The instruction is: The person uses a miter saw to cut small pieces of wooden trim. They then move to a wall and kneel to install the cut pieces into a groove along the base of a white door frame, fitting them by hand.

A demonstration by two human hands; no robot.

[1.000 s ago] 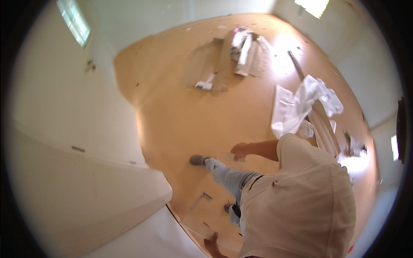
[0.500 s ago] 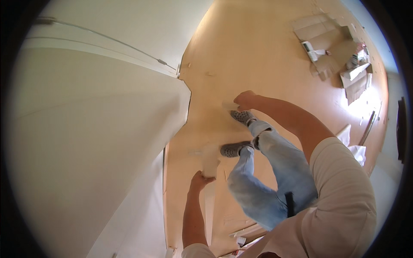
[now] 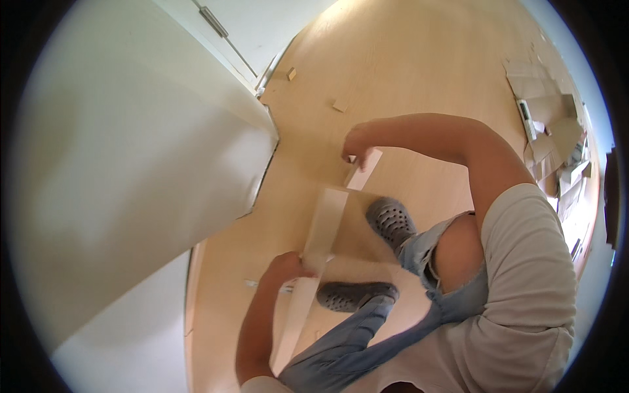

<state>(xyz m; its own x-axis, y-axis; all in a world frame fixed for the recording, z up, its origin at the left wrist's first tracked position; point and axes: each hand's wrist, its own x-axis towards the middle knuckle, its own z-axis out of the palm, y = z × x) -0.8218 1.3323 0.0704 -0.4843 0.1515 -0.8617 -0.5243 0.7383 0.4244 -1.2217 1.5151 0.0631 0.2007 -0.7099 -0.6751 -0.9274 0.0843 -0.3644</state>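
"So, how far along?"
"Just handling, I'd judge; nothing looks fastened. The left hand [image 3: 288,266] grasps a long pale board [image 3: 324,229] extending either side of it; farther ahead, the right hand [image 3: 358,143] clasps a short pale piece [image 3: 365,169]."

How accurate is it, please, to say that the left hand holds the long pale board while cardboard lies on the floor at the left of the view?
One thing is off: the cardboard lies on the floor at the right, as the head view shows. The left hand does hold the long pale board.
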